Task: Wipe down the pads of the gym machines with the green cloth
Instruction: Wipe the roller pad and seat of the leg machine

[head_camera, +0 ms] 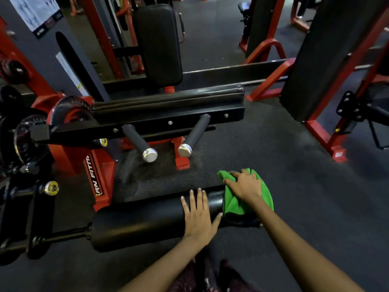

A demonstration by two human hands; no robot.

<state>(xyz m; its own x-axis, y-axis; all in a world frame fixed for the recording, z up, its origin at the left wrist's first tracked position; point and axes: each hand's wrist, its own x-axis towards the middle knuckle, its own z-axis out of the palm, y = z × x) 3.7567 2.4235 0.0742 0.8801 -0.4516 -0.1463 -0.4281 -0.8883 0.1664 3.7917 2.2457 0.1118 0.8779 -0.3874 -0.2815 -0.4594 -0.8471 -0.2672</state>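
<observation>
A black roller pad [139, 223] lies across the near part of the view on a red-and-black machine. The green cloth [233, 204] is draped over the pad's right end. My right hand [245, 185] presses flat on the cloth with its fingers spread. Just to the left of the cloth, my left hand [199, 216] rests flat on the bare pad with straight fingers. Farther back sit a long black pad [168, 102] and an upright black back pad [159, 43].
Two black handles [139, 142] with chrome caps stick out toward me above a rubber footplate. Weight plates [69, 110] and a red frame stand at the left. A red-and-black upright [328, 60] stands at the right, with dark rubber floor [273, 154] between.
</observation>
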